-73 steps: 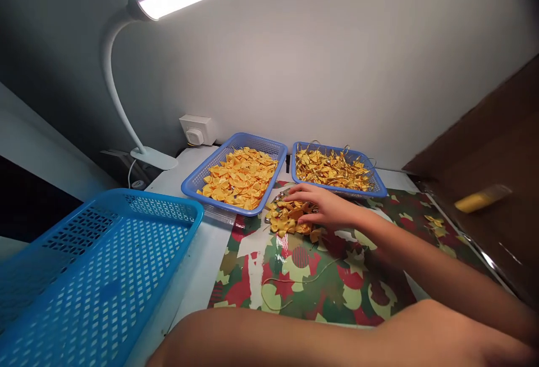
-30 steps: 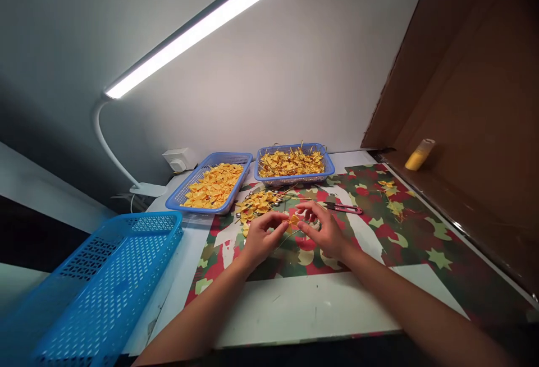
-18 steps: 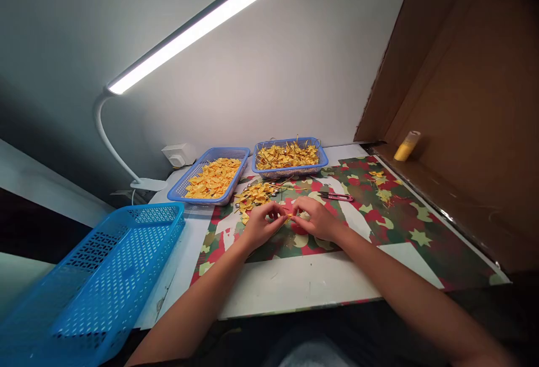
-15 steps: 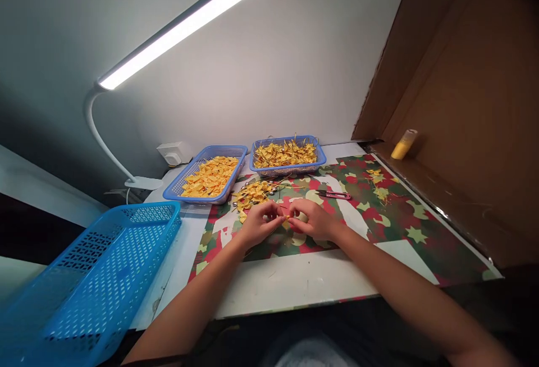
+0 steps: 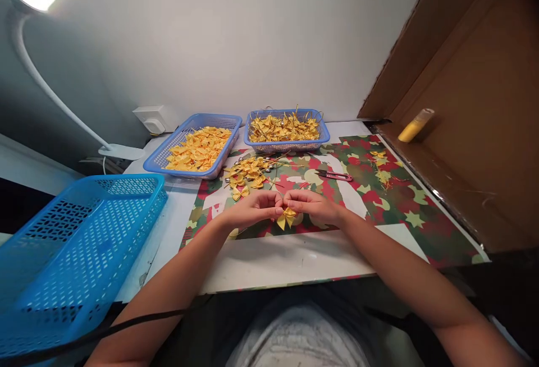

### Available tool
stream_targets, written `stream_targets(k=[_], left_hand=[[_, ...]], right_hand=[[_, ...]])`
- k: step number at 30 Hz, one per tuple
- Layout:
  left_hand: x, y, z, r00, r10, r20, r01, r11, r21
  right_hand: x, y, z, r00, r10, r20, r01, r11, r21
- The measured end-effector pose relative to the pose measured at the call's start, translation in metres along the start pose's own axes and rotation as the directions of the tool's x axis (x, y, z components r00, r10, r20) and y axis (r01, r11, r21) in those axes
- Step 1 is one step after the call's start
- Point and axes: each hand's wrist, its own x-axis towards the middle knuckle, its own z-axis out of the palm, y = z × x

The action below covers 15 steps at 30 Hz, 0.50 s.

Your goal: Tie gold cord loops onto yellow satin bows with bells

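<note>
A small yellow ribbon bow (image 5: 287, 219) is pinched between both hands above the camouflage-patterned mat, its tails hanging toward me. My left hand (image 5: 257, 208) is closed, thumb and fingertips at the bow's left side. My right hand (image 5: 314, 206) is closed on the right side, its fingertips nearly meeting the left ones. Just beyond my left hand lies a pile of yellow bows (image 5: 248, 173) with small silvery beads and thin gold ties among them. Pink-handled thread snips (image 5: 334, 175) rest on the mat past my right hand.
Two blue baskets stand at the back: a left basket (image 5: 152, 163) of yellow bows and a right basket (image 5: 287, 147) of bows with gold ties. A larger blue basket (image 5: 158, 201) is at left, below a lamp (image 5: 36, 75). Scraps (image 5: 383, 176) and a yellow-filled tube (image 5: 416, 125) are at right.
The camera view has tilted down and shifted right. The bow's loops and tails now show below my fingertips, where before only a small yellow bit showed. Both hands remain together.
</note>
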Motion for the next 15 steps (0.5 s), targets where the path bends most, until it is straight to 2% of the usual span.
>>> stream_targets(k=[4, 8, 11, 15], left_hand=[[-0.001, 0.002, 0.003, 1.0, 0.017, 0.006, -0.017, 0.999, -0.048], [-0.003, 0.004, 0.005, 1.0, 0.026, -0.01, -0.027, 0.997, -0.075], [-0.001, 0.004, 0.008, 0.997, 0.047, -0.055, -0.052, 0.994, -0.091], [0.003, -0.001, 0.012, 0.961, 0.173, -0.217, -0.208, 0.966, -0.154]], right_hand=[[-0.002, -0.002, 0.003, 1.0, 0.023, 0.014, -0.025, 0.988, 0.152], [-0.003, -0.002, 0.004, 0.999, -0.005, 0.032, -0.005, 0.956, 0.293], [-0.003, -0.002, 0.004, 1.0, -0.012, -0.025, 0.017, 0.967, 0.254], [-0.002, -0.002, 0.002, 0.981, -0.084, -0.174, 0.108, 0.986, 0.13]])
